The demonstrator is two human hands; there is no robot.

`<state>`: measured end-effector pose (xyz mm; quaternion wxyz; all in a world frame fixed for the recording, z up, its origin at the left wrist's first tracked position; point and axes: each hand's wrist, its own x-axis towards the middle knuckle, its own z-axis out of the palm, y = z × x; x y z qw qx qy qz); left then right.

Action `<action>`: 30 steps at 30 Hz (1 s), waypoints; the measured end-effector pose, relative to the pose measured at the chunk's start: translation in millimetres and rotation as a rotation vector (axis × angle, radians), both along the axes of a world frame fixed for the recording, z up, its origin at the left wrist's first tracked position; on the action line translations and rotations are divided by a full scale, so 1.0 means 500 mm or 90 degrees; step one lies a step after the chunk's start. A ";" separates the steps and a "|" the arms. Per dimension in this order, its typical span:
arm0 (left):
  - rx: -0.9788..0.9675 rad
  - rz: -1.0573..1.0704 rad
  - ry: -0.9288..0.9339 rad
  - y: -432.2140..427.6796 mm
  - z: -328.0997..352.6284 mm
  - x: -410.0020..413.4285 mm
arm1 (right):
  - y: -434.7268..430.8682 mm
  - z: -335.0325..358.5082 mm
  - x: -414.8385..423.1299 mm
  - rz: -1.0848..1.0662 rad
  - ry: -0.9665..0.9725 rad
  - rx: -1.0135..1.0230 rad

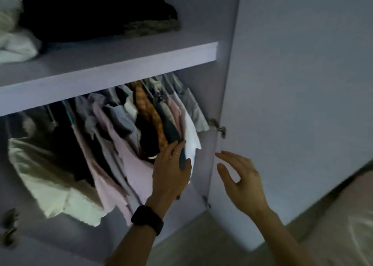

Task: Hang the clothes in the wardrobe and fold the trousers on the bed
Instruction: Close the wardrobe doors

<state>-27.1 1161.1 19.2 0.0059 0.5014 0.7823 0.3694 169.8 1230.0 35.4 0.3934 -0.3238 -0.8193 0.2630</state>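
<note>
Hanging clothes [113, 136]: a closely packed row of garments under the shelf, in pink, grey, black and cream.
Wardrobe [121, 68]: lilac painted wooden wardrobe. Its plain lilac door [302, 84] stands open on your right.
Dark blue garment [172, 134]: a long, narrow dark blue cloth near the right end of the row. It hangs between an orange patterned garment [147, 108] and a white garment [191, 142].
Left hand [171, 173]: yours, reaching into the row. The fingers lie along the dark blue garment and the thumb presses its other side, so the cloth is pinched between them.
Left hand, worn items: a thin ring [176, 154] on one finger and a black wristband [147, 219].
Right hand [240, 177]: yours, in the air before the wardrobe's right side panel, apart from the clothes. The fingers are spread and loosely bent, holding nothing.
Upper shelf, contents: folded black clothes [80, 13], a grey-brown fuzzy item [151, 26] touching their right side, and a crumpled white bundle [16, 47] at the left edge.
Hinges: two metal hinges on the door edge, upper [219, 127] and lower [206, 202].
Cream garment [50, 175]: the largest piece at the left of the row, creased.
Floor [201, 235]: beige, below the open door.
Sharpness: the lower left corner is blurred and its fittings cannot be made out.
</note>
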 end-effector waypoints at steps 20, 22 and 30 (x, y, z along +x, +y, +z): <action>0.048 -0.458 0.037 0.229 0.159 0.411 | 0.100 0.160 0.437 -0.378 0.248 -0.169; 0.059 -0.451 0.045 0.236 0.160 0.427 | 0.115 0.168 0.445 -0.314 0.231 -0.199; 0.106 -0.433 0.060 0.261 0.148 0.451 | 0.127 0.181 0.453 -0.226 0.279 -0.236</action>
